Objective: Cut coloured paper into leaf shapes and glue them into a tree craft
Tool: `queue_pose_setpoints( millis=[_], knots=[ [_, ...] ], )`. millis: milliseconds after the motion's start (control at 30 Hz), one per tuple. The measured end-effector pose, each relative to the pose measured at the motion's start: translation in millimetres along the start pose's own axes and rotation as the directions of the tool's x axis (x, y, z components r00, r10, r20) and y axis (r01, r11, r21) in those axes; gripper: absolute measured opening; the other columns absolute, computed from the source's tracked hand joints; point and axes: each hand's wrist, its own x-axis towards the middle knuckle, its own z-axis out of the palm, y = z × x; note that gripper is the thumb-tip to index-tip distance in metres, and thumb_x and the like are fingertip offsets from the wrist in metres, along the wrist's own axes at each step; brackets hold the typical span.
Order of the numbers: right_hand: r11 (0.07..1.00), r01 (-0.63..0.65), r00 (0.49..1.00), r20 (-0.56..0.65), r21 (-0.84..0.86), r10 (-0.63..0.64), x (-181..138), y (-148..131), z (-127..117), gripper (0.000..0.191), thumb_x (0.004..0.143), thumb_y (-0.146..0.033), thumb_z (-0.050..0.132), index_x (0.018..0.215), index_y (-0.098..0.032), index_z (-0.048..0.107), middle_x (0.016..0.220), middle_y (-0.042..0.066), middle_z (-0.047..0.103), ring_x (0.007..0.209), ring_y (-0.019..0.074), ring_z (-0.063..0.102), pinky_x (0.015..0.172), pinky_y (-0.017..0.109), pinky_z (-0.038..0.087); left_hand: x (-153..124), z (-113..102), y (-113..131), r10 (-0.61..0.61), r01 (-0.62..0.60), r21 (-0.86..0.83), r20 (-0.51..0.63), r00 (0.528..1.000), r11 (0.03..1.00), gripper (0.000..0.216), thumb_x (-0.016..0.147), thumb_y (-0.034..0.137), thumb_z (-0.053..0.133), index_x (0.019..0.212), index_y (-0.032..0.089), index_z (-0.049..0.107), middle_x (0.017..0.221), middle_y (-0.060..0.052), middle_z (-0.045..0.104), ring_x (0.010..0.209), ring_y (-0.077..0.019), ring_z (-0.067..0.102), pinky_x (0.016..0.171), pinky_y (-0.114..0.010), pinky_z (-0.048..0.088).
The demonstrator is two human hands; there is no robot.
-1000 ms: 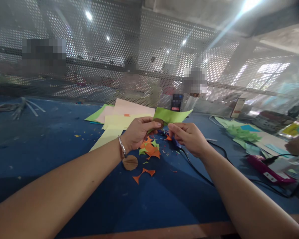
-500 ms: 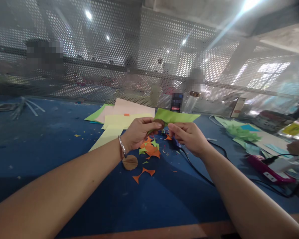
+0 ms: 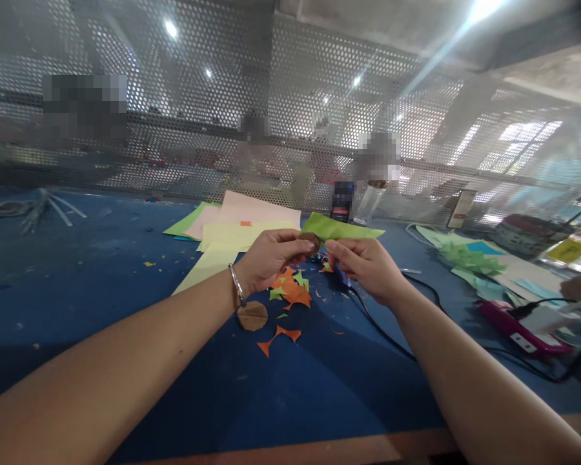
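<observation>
My left hand [image 3: 271, 258], with a bangle at the wrist, is closed. Its thumb and finger pinch a small brown disc [image 3: 308, 242] against a sheet of green paper [image 3: 341, 228]. Close by on the right, my right hand [image 3: 363, 261] is closed at the sheet's lower edge, thumb on top; what its fingers hold is hidden. A blue object [image 3: 341, 276] with a black cord shows just under that hand. Below the hands lie orange paper scraps [image 3: 296, 290] mixed with green bits. Another brown disc [image 3: 252, 316] rests on the blue table near my left wrist.
Coloured paper sheets [image 3: 259, 210] lie behind my left hand. At the back stand a glass bottle [image 3: 369, 201] and a dark object [image 3: 341, 201], before a perforated metal screen [image 3: 174, 142]. To the right are a magenta power strip [image 3: 523, 329], cords and green paper pieces [image 3: 469, 257].
The green sheet has tilted slightly, its right end sinking a little and drawing left. The brown disc and both hands stay in nearly the same place.
</observation>
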Motion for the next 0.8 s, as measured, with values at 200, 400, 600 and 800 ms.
queue_pose_setpoints(
  millis=[200, 400, 600, 800],
  knots=[
    [1.0, 0.007, 1.0, 0.001, -0.002, -0.007, -0.2, 2.0, -0.6, 0.054, 0.091, -0.066, 0.055, 0.066, -0.018, 0.062, 0.052, -0.005, 0.037, 0.048, 0.0095, 0.03, 0.047, 0.025, 0.025, -2.6, 0.9, 1.9, 0.009, -0.01, 0.033, 0.017, 1.0, 0.999, 0.012, 0.066, 0.022, 0.085, 0.073, 0.017, 0.078, 0.072, -0.001, 0.068, 0.063, -0.0091, 0.052, 0.065, -0.026, 0.04],
    [1.0, 0.011, 1.0, -0.017, 0.007, -0.011, 1.2, 0.1, -1.3, 0.055, 0.091, -0.066, 0.055, 0.065, -0.018, 0.062, 0.051, -0.006, 0.035, 0.046, 0.0089, 0.029, 0.047, 0.025, 0.025, -2.8, 1.5, 3.6, 0.036, -0.036, 0.02, -0.013, 0.999, 0.999, 0.019, 0.061, 0.023, 0.089, 0.072, 0.017, 0.074, 0.069, 0.002, 0.064, 0.06, -0.0081, 0.049, 0.063, -0.026, 0.038],
    [1.0, 0.01, 1.0, -0.002, 0.009, -0.01, 0.8, 0.3, -0.9, 0.055, 0.09, -0.066, 0.056, 0.066, -0.018, 0.062, 0.051, -0.006, 0.036, 0.046, 0.0091, 0.03, 0.046, 0.024, 0.025, -1.8, -0.2, 4.6, 0.027, -0.027, 0.04, 0.004, 1.0, 0.999, 0.016, 0.063, 0.023, 0.088, 0.071, 0.017, 0.076, 0.07, 0.0, 0.065, 0.062, -0.0086, 0.049, 0.063, -0.026, 0.038],
    [1.0, 0.026, 1.0, 0.004, 0.012, -0.026, -0.1, 1.1, -1.7, 0.054, 0.091, -0.065, 0.056, 0.067, -0.018, 0.063, 0.051, -0.005, 0.037, 0.047, 0.0092, 0.03, 0.047, 0.024, 0.025, -3.0, -0.5, 5.9, 0.016, -0.017, 0.055, 0.015, 1.0, 0.998, 0.013, 0.065, 0.024, 0.087, 0.071, 0.018, 0.077, 0.069, 0.0, 0.065, 0.062, -0.009, 0.049, 0.063, -0.026, 0.037]
  ],
)
